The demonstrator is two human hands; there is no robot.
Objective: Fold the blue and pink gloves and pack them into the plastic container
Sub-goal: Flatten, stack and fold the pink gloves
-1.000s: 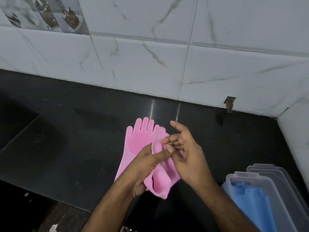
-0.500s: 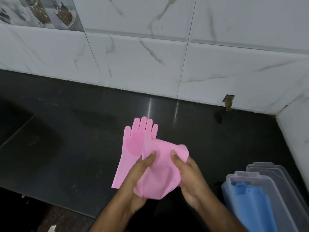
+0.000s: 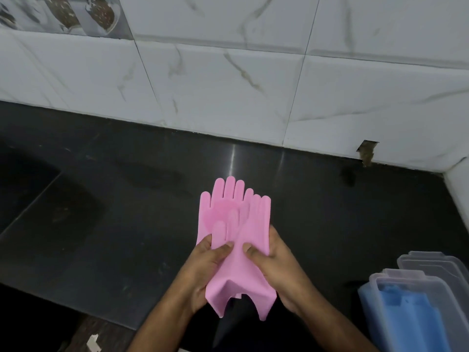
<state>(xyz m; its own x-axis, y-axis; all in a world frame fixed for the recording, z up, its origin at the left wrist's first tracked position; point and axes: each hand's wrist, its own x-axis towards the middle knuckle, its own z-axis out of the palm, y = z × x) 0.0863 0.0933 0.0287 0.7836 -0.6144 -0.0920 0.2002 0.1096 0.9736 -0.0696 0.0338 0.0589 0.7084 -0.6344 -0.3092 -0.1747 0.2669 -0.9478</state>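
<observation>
Two pink gloves lie stacked over the black counter. The lower pink glove [image 3: 218, 199] points its fingers at the wall. The upper pink glove [image 3: 250, 224] is spread flat on top of it, fingers also toward the wall, cuff hanging over the counter's front edge. My left hand [image 3: 205, 265] pinches the gloves' left side with the thumb on top. My right hand [image 3: 274, 260] grips the right side the same way. A folded blue glove [image 3: 408, 316] lies inside the clear plastic container [image 3: 375, 283] at the lower right.
A clear lid [image 3: 431, 262] leans behind the container at the right edge. The black counter [image 3: 127, 199] runs left and back to the white marble-tiled wall [image 3: 228, 85]. A side wall [image 3: 459, 189] closes the right. A chipped hole [image 3: 366, 151] marks the wall's base.
The second pink glove, bunched in both hands before, has been straightened and laid out flat over the first one. Both hands shifted to hold its two sides.
</observation>
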